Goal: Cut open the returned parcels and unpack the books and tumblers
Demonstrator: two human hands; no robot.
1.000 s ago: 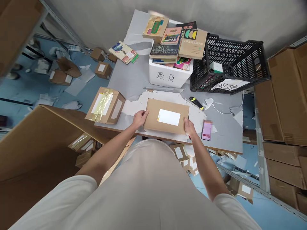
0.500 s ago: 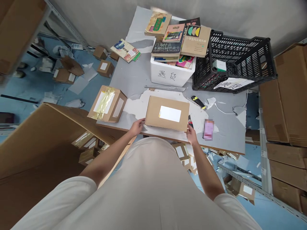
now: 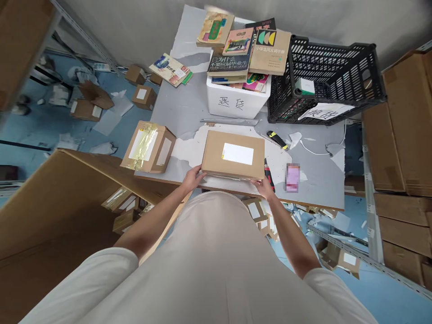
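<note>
A closed cardboard box [image 3: 216, 155] with a white label on top lies at the front of the table, in front of me. My left hand [image 3: 193, 177] holds it at the near left corner. My right hand [image 3: 263, 186] has its fingers at the near edge, by the right corner, partly hidden under the box. A red and black utility knife [image 3: 268, 174] lies just right of the box, by my right hand. Farther back is a yellow and black utility knife [image 3: 277, 139]. Left of my left hand stands a taped cardboard box [image 3: 162, 150].
Books [image 3: 232, 63] are piled on a white bin [image 3: 236, 101] with handwriting, beside a black plastic crate [image 3: 327, 81]. A blurred pink item [image 3: 292, 177] lies on the right of the table [image 3: 317, 184]. A large open carton [image 3: 67, 202] stands at left; small boxes lie on the floor.
My right hand has slid left along the box's near edge, from the corner to under it. More of the red and black knife shows. The view has shifted slightly.
</note>
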